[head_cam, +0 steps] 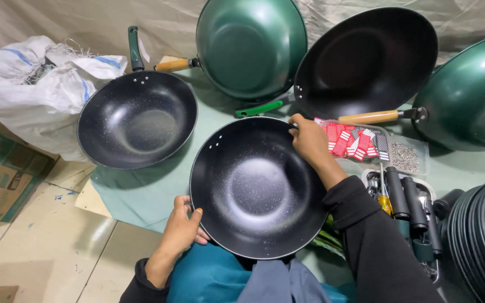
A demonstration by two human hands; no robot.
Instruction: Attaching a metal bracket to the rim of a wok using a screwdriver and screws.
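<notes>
Hands on opposite rims: my left hand [182, 231] pinches the lower-left edge of the round black speckled handleless wok [257, 188] at frame centre, my right hand [309, 140] grips its upper-right edge, diagonally across.

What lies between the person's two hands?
In the head view, the black pan spans it: left hand grips its near rim, right hand its far rim.
</notes>
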